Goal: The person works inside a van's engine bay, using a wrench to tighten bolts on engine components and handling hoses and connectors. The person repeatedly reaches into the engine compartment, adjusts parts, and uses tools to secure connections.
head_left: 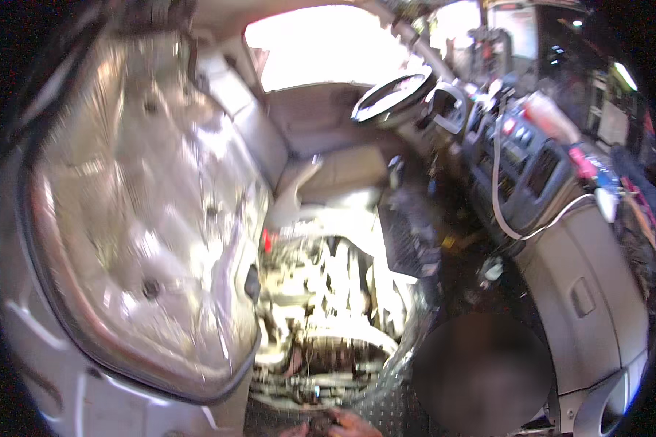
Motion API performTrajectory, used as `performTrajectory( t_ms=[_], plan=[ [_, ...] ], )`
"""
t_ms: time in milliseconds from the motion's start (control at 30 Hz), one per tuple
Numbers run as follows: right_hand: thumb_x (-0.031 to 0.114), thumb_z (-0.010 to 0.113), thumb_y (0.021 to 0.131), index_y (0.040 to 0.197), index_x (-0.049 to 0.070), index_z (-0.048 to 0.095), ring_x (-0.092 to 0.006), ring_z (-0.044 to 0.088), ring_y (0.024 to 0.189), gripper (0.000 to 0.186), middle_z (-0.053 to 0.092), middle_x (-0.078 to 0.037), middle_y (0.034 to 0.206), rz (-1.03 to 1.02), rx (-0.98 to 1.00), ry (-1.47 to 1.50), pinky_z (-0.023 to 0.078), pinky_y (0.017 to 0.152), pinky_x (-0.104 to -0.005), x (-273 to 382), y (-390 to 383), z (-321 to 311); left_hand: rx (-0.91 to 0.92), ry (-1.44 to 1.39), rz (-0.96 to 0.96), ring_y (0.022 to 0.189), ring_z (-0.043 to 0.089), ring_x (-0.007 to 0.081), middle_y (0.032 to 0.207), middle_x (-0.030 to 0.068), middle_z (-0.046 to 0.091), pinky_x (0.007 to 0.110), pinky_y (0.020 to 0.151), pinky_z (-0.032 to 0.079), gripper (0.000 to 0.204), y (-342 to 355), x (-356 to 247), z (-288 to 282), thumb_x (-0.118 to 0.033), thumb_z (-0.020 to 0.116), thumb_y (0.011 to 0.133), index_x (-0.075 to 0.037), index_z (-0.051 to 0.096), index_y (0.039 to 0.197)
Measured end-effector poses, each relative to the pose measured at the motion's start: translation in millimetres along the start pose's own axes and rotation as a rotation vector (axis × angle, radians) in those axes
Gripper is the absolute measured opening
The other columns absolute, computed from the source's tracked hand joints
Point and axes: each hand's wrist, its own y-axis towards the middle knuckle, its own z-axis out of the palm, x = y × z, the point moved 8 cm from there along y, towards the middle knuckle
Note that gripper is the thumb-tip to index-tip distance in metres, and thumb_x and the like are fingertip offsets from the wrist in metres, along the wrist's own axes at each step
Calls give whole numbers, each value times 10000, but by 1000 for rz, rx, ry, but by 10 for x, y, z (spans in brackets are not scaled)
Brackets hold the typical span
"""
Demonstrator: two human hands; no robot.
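At the lower edge my right hand (353,423) shows only in part and blurred, its fingers bent in beside a small dark thing (321,425) that I cannot make out. Just left of it a sliver of my left hand (296,431) comes in, with its fingers cut off by the edge. Both are over the black textured floor, at the near end of an open engine compartment (321,291). Metal parts, pipes and a round rim fill that brightly lit opening. To its left a tipped-up seat base (160,197) shows its crinkled silver foil underside.
Beyond the opening are the driver's seat (342,171) and a steering wheel (390,98). A grey dashboard (576,291) curves along the right, with a white cable (498,182) hanging across it. Assorted items lie on its top. A dark blurred patch covers part of the floor.
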Motion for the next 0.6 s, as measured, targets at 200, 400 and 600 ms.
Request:
performTrajectory(
  t_ms=[200, 400, 600],
  plan=[
    [209, 717, 785, 1220, 62, 596, -428, 511, 1234, 475, 444, -221, 1419, 162, -6, -79, 490, 973, -473, 337, -160, -78, 70, 155, 164, 984, 676, 256, 1129, 138, 677, 406, 811, 565, 447, -153, -170, 190, -291, 633, 955, -6, 574, 1294],
    [270, 700, 863, 1365, 43, 468, -451, 490, 1237, 599, 458, -273, 1377, 400, -212, 157, 450, 1000, -508, 440, -246, -413, 64, 218, 266, 978, 672, 255, 1146, 139, 677, 412, 811, 562, 425, -373, -305, 470, -205, 616, 951, 38, 579, 1298],
    [411, 620, 904, 1243, 60, 595, -366, 613, 1065, 489, 601, -197, 1197, 450, 43, 163, 502, 859, -474, 275, -61, -389, 80, 509, 659, 1020, 644, 219, 1150, 140, 683, 355, 876, 528, 353, -553, -620, 413, -91, 664, 912, 54, 631, 1232]
  ],
)
